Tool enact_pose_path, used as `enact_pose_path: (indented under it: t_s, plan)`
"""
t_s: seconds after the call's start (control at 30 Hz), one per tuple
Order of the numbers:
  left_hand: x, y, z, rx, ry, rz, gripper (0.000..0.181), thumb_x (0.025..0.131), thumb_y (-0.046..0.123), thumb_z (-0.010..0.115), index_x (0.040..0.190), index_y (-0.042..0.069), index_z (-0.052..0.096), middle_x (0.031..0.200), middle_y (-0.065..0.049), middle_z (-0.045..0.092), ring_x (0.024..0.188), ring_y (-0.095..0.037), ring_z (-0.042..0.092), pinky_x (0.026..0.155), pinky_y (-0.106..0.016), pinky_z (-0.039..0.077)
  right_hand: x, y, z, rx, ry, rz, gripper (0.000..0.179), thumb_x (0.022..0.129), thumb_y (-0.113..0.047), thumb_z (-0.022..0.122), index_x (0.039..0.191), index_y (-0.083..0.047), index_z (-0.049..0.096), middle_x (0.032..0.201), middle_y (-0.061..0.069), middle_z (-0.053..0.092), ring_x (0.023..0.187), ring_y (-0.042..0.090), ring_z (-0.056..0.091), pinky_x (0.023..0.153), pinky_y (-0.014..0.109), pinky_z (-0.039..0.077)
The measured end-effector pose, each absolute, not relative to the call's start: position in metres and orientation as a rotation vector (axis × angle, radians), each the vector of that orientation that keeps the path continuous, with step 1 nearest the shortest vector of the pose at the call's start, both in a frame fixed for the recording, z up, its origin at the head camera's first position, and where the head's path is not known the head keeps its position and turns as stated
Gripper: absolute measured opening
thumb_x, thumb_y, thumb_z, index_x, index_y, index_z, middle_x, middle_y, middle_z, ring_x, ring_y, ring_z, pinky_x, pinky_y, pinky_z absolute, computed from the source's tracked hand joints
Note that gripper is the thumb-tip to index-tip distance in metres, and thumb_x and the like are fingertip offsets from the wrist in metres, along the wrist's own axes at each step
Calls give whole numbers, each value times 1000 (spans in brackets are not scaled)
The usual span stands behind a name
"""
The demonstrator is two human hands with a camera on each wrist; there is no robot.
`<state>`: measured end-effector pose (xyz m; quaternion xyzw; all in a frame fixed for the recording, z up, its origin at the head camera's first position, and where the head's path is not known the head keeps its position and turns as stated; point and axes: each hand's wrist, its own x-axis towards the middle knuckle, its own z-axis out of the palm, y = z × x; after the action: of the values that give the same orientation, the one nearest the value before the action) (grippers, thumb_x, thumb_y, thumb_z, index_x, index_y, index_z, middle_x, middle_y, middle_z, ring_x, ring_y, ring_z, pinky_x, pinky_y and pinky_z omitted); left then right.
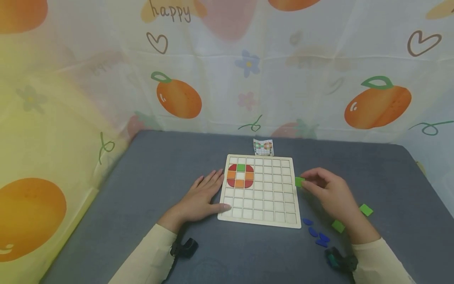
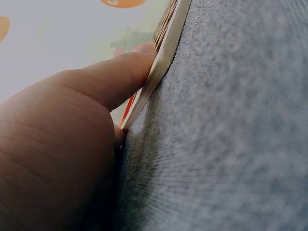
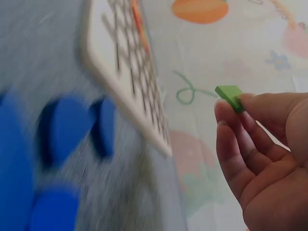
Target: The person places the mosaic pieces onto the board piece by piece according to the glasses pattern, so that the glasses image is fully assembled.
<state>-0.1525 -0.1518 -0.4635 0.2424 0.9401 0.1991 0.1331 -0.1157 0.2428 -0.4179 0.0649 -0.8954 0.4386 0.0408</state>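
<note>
A pale wooden grid board lies on the table, with a ring of red, orange and green pieces set in its upper left squares. My left hand rests along the board's left side, fingers stretched out, the thumb over the near left edge. Between thumb and fingertips, my right hand pinches a green square tile just beyond the board's right edge. In the right wrist view that tile is held up in front of the backdrop, with the other fingers curled below it.
Two green tiles lie by the right forearm. Several blue curved pieces are scattered off the board's near right corner. Behind the board stands a small printed pattern card. A fruit-patterned cloth hangs along the table's back.
</note>
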Motion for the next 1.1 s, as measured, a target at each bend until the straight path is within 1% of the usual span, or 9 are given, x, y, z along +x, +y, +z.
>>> enact_pose_path:
  t_s: [0.13, 0.27, 0.4, 0.53, 0.63, 0.8, 0.9, 1.1]
  plan:
    - [-152, -153, -463, 705, 2724, 585, 109, 98, 73, 64, 175, 12, 18, 181, -2, 11, 166, -23, 0, 129, -56, -1, -123, 228, -412, 225, -2717, 1411, 18, 106, -16, 76, 121, -6, 75, 108, 5, 75, 95, 30, 73, 75, 31, 56]
    - [-152, -153, -464, 701, 2724, 581, 109, 97, 72, 65, 175, 12, 17, 181, -2, 10, 166, -23, 0, 129, -56, -1, -130, 212, -409, 237, -2691, 1470, 18, 106, -15, 76, 121, -6, 76, 106, 5, 75, 92, 30, 71, 74, 32, 55]
    - [-153, -154, -464, 701, 2726, 584, 109, 97, 72, 65, 175, 12, 18, 181, -2, 11, 166, -24, 0, 129, -56, -1, -137, 195, -409, 234, -2658, 1561, 19, 106, -15, 76, 121, -5, 76, 104, 6, 75, 90, 34, 70, 74, 32, 55]
    - [-153, -154, -464, 714, 2728, 582, 109, 97, 74, 64, 175, 12, 18, 182, -1, 10, 166, -22, 0, 129, -55, -1, -142, 182, -412, 229, -2646, 1625, 19, 107, -14, 75, 123, -4, 77, 103, 6, 75, 91, 36, 71, 78, 35, 56]
    - [-153, -154, -464, 721, 2727, 580, 109, 98, 74, 63, 175, 13, 17, 182, -1, 9, 166, -21, -1, 129, -54, -1, -146, 175, -415, 219, -2649, 1644, 19, 107, -14, 74, 123, -4, 77, 104, 5, 75, 92, 32, 72, 81, 38, 56]
    - [-153, -154, -463, 720, 2724, 581, 109, 98, 73, 63, 175, 13, 17, 182, -1, 9, 166, -21, -1, 129, -54, -1, -156, 167, -422, 191, -2668, 1638, 16, 106, -12, 74, 120, -6, 78, 100, 4, 75, 90, 24, 71, 80, 40, 56]
    - [-153, -153, -462, 714, 2722, 584, 108, 98, 73, 64, 175, 13, 17, 182, -1, 9, 166, -21, -1, 129, -54, -1, -164, 163, -428, 167, -2708, 1616, 14, 106, -13, 74, 118, -7, 78, 100, 4, 75, 90, 24, 69, 81, 43, 54]
    - [-153, -154, -462, 716, 2719, 589, 107, 99, 72, 63, 175, 12, 17, 182, -1, 9, 166, -21, -1, 129, -53, -1, -173, 156, -437, 94, -2832, 1535, 14, 107, -17, 71, 116, -10, 79, 109, 4, 75, 100, 26, 67, 88, 48, 52]
